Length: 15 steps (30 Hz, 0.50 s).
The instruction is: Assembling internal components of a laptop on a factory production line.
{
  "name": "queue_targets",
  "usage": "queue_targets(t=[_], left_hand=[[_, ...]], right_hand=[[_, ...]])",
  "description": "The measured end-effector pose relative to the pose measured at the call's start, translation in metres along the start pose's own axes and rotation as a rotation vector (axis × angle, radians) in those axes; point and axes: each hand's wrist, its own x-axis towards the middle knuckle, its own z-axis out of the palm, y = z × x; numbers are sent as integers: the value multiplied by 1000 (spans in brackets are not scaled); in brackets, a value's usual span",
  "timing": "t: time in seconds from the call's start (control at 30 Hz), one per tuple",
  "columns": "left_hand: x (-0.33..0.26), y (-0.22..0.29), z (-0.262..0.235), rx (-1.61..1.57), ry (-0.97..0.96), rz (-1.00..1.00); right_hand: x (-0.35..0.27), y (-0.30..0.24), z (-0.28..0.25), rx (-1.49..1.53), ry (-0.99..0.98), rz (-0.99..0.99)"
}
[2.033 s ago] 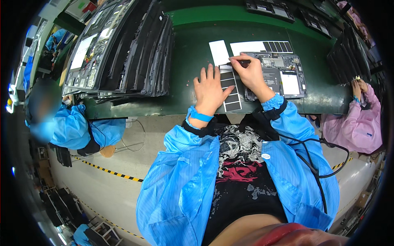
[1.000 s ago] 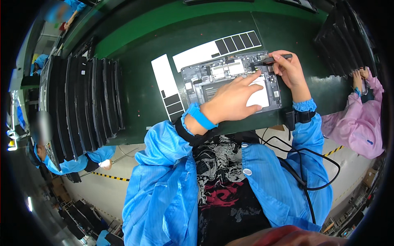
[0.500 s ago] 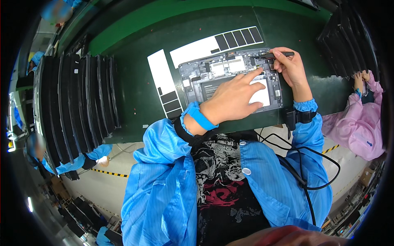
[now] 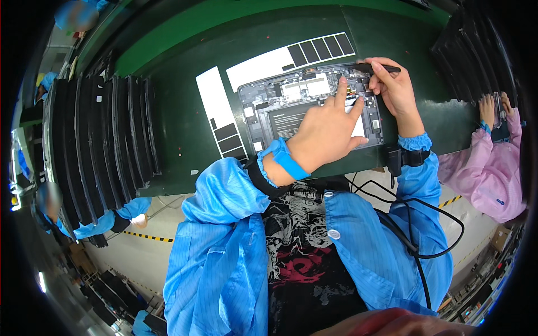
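Observation:
An opened laptop base (image 4: pixel 374 127) lies on the green bench with its circuit board and dark battery (image 4: pixel 286 120) exposed. My left hand (image 4: pixel 330 130) rests across it, open, index finger stretched onto the board at the upper right and the other fingers spread. The palm hides part of the battery and a white area beneath. At the base's upper right corner, my right hand (image 4: pixel 397 94) is closed round a slim black tool (image 4: pixel 388 68). This tool lies nearly level, its tip end near the corner; its exact kind is unclear.
Two white sheets with black rectangular pads lie beyond (image 4: pixel 263 68) and left (image 4: pixel 210 95) of the base. Racks of upright dark panels stand at left (image 4: pixel 103 145) and right (image 4: pixel 465 56). A co-worker in pink (image 4: pixel 482 168) sits at right. A black cable (image 4: pixel 434 256) loops by my right arm.
The laptop base and the sheets have shifted slightly left in view. My left index finger now reaches farther up the board, with the hand turned more upright. The black tool remains in my right hand.

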Motion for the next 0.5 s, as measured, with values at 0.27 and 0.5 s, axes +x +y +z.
queue_targets(t=[0.27,0.5], left_hand=[[5,2,-3,-57,18,-95],[-82,-25,-58,-361,62,139]], right_hand=[[8,-2,2,129,105,-76],[-24,-13,-11,-384,243,-229]])
